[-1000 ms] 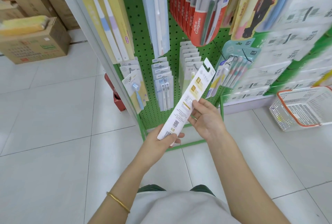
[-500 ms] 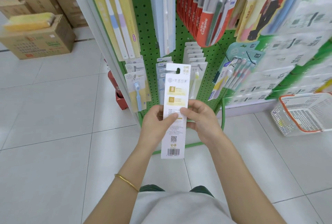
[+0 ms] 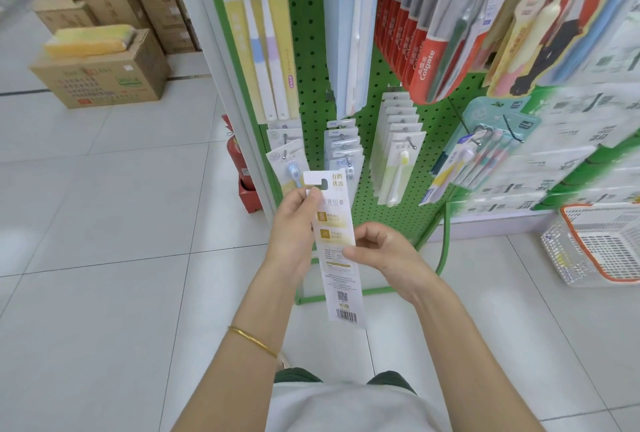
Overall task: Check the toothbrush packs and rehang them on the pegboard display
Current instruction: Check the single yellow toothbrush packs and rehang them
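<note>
Since half a second ago my left hand (image 3: pixel 294 234) has slid from the middle of the long white card toothbrush pack (image 3: pixel 341 279) up to its top, fingertips now pinching just under the hang slot. My right hand (image 3: pixel 384 255) stayed mid-pack, thumb and fingers pinching the right edge. So I'm grasping the pack with both hands. It's upright as before, printed back and barcode facing me, no longer tilted right like a second ago. It's in the air in front of the green perforated pegboard (image 3: pixel 308 50), apart from it. Its top edge overlaps the lower row of small white hanging packs (image 3: pixel 398 140) in view; its bottom edge hangs free over the floor. Room to move: open floor to the left and below. Tighter on the right and above, where red Colgate packs (image 3: pixel 415 60) hang overhead and the green metal base frame (image 3: pixel 446 241) sits just behind my right hand. White mesh basket with orange rim (image 3: pixel 595 244) sits on the floor well to the right. Red fire extinguisher (image 3: pixel 239 157) stands beside the display's left post. Floor is glossy white tile (image 3: pixel 104 223) with dark grout lines. Brown cardboard box (image 3: pixel 104 74) with a yellow bundle on top sits far left, more cartons stacked behind it. Thin gold bangle (image 3: pixel 252 341) on my left wrist.
</note>
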Demonstrator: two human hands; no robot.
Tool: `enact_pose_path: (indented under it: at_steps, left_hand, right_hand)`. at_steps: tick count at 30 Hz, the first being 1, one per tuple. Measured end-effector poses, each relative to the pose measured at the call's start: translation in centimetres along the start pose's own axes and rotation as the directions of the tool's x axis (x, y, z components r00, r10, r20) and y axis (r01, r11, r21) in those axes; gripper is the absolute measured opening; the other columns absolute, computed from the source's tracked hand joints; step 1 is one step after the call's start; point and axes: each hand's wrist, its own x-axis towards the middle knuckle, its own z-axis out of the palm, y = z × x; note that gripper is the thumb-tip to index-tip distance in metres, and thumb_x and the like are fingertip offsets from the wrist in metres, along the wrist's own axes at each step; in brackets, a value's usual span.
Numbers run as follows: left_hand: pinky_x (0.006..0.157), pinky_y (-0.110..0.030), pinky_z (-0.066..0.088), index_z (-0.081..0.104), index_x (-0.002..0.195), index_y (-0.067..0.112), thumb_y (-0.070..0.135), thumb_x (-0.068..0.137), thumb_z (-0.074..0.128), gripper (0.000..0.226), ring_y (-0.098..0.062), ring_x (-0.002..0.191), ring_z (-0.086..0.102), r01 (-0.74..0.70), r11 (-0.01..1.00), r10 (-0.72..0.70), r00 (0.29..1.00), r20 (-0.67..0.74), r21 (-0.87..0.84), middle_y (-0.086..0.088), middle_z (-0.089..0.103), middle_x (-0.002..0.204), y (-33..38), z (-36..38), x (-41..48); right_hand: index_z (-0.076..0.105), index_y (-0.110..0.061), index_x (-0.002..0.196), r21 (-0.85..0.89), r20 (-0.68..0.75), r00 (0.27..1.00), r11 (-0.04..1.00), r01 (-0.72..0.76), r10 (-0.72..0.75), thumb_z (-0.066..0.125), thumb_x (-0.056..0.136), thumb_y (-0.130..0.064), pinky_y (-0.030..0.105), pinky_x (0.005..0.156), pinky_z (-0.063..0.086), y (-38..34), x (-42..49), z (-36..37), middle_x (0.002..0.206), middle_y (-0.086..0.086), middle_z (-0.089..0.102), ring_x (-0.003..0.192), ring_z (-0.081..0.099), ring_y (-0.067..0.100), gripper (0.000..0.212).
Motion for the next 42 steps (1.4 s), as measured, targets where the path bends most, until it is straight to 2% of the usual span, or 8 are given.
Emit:
enact_pose_path:
  at_steps: [3, 7, 11, 16, 19, 22, 31, 42]
  left_hand:
    - [0.067, -0.027, 0.047, 0.052, 0.089, 0.013, 0.020, 0.100, 0.042, 0.017, -0.014, 0.074, 0.056, 0.008, 0.992, 0.002, 0.997, 0.073, -0.130, -0.003, 0.057, 0.084, 0.4, -1.2, 0.2]
    - [0.066, -0.026, 0.040, 0.050, 0.093, 0.013, 0.020, 0.096, 0.043, 0.010, -0.014, 0.075, 0.048, 0.020, 0.972, 0.005, 0.994, 0.105, -0.236, -0.004, 0.051, 0.085, 0.9, -2.7, 1.1]
    - [0.065, -0.027, 0.040, 0.055, 0.089, 0.013, 0.016, 0.099, 0.041, 0.017, -0.013, 0.072, 0.052, 0.029, 0.985, -0.023, 0.999, 0.040, -0.170, -0.001, 0.060, 0.082, 1.3, -3.3, 2.0]
    - [0.086, -0.034, 0.052, 0.060, 0.109, 0.012, 0.021, 0.101, 0.042, 0.022, -0.022, 0.098, 0.063, -0.023, 0.997, 0.033, 0.991, -0.131, 0.075, -0.008, 0.066, 0.108, 1.7, -3.7, 2.8]
    - [0.087, -0.031, 0.052, 0.058, 0.113, 0.009, 0.027, 0.100, 0.043, 0.027, -0.017, 0.098, 0.064, -0.095, 0.982, 0.117, 0.984, -0.131, 0.162, -0.003, 0.066, 0.108, 1.8, -3.7, 2.8]
    - [0.074, -0.018, 0.051, 0.058, 0.099, 0.014, 0.016, 0.096, 0.054, 0.006, -0.002, 0.080, 0.063, -0.148, 0.951, 0.189, 0.973, -0.129, 0.272, 0.007, 0.065, 0.090, 1.7, -3.7, 3.5]
    - [0.081, -0.048, 0.050, 0.057, 0.092, 0.000, 0.005, 0.092, 0.052, 0.007, -0.020, 0.079, 0.054, -0.096, 0.914, 0.196, 0.956, -0.220, 0.395, -0.022, 0.061, 0.092, 1.1, -5.3, 7.1]
    - [0.071, -0.022, 0.045, 0.062, 0.087, 0.014, 0.005, 0.092, 0.054, 0.013, -0.011, 0.073, 0.054, -0.108, 0.866, 0.232, 0.952, -0.201, 0.489, 0.001, 0.063, 0.081, 0.6, -6.0, 10.4]
  right_hand:
    - [0.051, -0.011, 0.095, 0.191, 0.149, 0.985, 0.975, -0.112, 0.084, 0.090, 0.054, -0.032, 0.028, 0.072, 0.050, 0.8, 0.8, 0.9, 0.090, 0.002, 0.067, 0.083, 0.063, 0.018, 0.060]
    - [0.047, -0.003, 0.125, 0.152, 0.332, 0.935, 0.971, -0.187, 0.128, 0.089, 0.048, -0.051, 0.047, 0.099, 0.043, 1.6, 1.8, 2.0, 0.120, 0.013, 0.065, 0.115, 0.059, 0.028, 0.101]
    - [0.052, -0.008, 0.124, 0.073, 0.306, 0.943, 0.984, -0.161, 0.132, 0.088, 0.051, -0.043, 0.039, 0.094, 0.048, 1.3, 2.8, 3.3, 0.107, 0.006, 0.065, 0.102, 0.063, 0.020, 0.089]
    - [0.042, -0.021, 0.119, -0.209, -0.102, 0.991, 0.972, -0.109, 0.089, 0.083, 0.068, -0.016, 0.018, 0.077, 0.046, 1.1, 4.6, 5.6, 0.096, -0.003, 0.052, 0.086, 0.055, 0.009, 0.066]
    - [0.038, -0.016, 0.116, -0.316, -0.300, 0.954, 0.946, -0.078, -0.021, 0.086, 0.065, -0.021, 0.024, 0.076, 0.045, 1.3, 6.2, 6.9, 0.100, -0.003, 0.050, 0.092, 0.055, 0.015, 0.070]
    - [0.039, -0.013, 0.111, -0.449, -0.387, 0.916, 0.889, -0.087, -0.106, 0.087, 0.060, -0.028, 0.033, 0.078, 0.047, 1.8, 7.7, 8.0, 0.106, 0.000, 0.049, 0.098, 0.054, 0.021, 0.071]
    - [0.036, -0.009, 0.114, -0.597, -0.456, 0.884, 0.773, -0.216, -0.105, 0.083, 0.064, -0.041, 0.039, 0.075, 0.046, 2.0, 9.9, 9.8, 0.113, 0.005, 0.043, 0.105, 0.049, 0.026, 0.076]
    - [0.025, -0.012, 0.141, -0.583, -0.405, 0.911, 0.790, -0.191, -0.079, 0.081, 0.070, -0.035, 0.039, 0.095, 0.043, 2.0, 11.0, 9.3, 0.138, 0.009, 0.037, 0.125, 0.041, 0.027, 0.094]
